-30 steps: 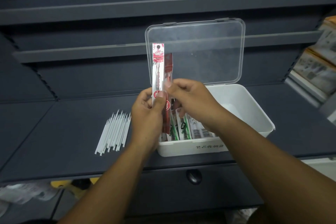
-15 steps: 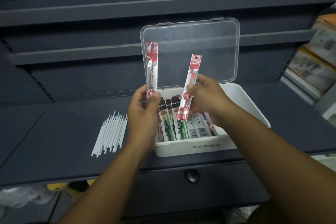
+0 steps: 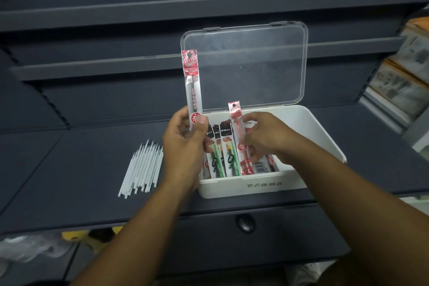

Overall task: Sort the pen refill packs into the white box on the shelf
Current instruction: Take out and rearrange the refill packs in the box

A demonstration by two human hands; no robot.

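pinching slim red-printed refill pack (image 3: 240, 137) with my right hand (image 3: 267, 137), base inside white plastic box (image 3: 255, 187) on the shelf to slot beside others; left hand (image 3: 185, 146) pinches second red-topped clear pack (image 3: 192, 86) upright, ready next.

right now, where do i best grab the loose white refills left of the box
Take the white refills across their middle, coming down from above with thumb and fingers on the bundle's two long sides. They lie flat, loose and side by side on the shelf, so an end pinch would likely scatter them.
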